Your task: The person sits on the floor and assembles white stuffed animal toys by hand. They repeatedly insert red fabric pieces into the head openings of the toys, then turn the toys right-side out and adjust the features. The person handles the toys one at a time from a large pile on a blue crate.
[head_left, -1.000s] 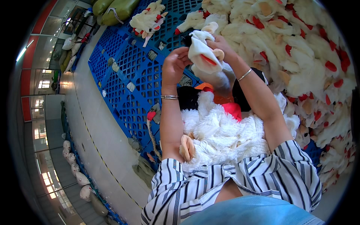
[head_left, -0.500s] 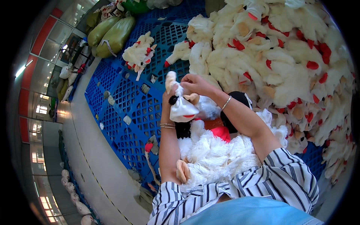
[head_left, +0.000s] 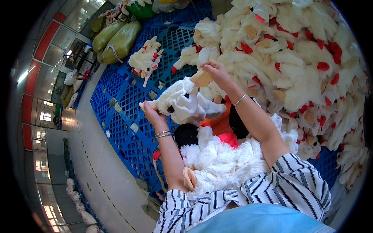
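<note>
An unstuffed white plush toy skin (head_left: 176, 97) with dark eyes and a smooth white muzzle is stretched between my hands. My left hand (head_left: 154, 114) grips one of its ears, at the lower left of the head. The other, tan-lined ear (head_left: 202, 79) is pinched in my right hand (head_left: 216, 73), higher and to the right. Below, more white fluffy plush (head_left: 229, 163) with red parts and a tan ear lies in my lap. An orange thing (head_left: 217, 122) and black shapes show partly behind the held skin.
A large heap of cream plush skins (head_left: 279, 70) with red tips rises on the right. Blue plastic pallets (head_left: 120, 93) cover the floor ahead, with one loose skin (head_left: 145, 58) on them. Green sacks (head_left: 120, 40) stand at the far left, beside a grey floor (head_left: 93, 155).
My hands have moved apart, the left down and leftward, the right up and rightward. The toy head, bunched between them before, is now spread out by its ears.
</note>
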The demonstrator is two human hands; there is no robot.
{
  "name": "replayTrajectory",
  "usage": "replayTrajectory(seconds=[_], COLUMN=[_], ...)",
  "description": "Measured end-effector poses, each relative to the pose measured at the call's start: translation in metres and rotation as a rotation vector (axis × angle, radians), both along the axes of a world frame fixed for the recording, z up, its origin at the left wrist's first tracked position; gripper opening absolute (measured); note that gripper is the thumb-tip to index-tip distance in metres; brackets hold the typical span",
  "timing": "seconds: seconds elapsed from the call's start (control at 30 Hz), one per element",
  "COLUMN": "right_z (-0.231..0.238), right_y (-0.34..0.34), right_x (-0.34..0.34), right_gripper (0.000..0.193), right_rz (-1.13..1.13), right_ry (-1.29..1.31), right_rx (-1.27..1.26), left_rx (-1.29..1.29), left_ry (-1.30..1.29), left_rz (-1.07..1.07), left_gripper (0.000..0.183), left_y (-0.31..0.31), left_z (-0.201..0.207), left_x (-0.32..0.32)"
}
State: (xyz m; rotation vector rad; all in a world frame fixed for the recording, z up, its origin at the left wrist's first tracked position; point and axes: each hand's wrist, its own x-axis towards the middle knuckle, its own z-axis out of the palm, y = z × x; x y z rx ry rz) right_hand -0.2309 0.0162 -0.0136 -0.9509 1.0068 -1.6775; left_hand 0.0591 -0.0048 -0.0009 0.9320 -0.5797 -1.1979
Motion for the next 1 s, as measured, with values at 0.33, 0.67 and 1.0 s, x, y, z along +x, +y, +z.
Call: replayTrajectory(seconds=[0.33, 0.67, 1.0], right_z=[0.001, -0.002, 0.036], right_y=[0.005, 0.009, 0.020], right_x=[0.002, 0.009, 0.016], right_gripper=[0.021, 0.026, 0.018], right_rz=[0.154, 0.380, 0.016], right_ry=[-0.193, 0.119, -0.014], right_rx=[-0.017, -0.120, -0.015], left_rx=[-0.034, -0.372, 0.099], left_ry=[-0.014, -0.858, -1.026], left_rz=[-0.003, 0.016, -0.744], left_gripper=[0.037, 0.034, 0.031], left_y=[-0.022, 0.010, 0.025], left_z=[-0.034, 0.007, -0.023], left_x=[0.029, -0.019, -0.066])
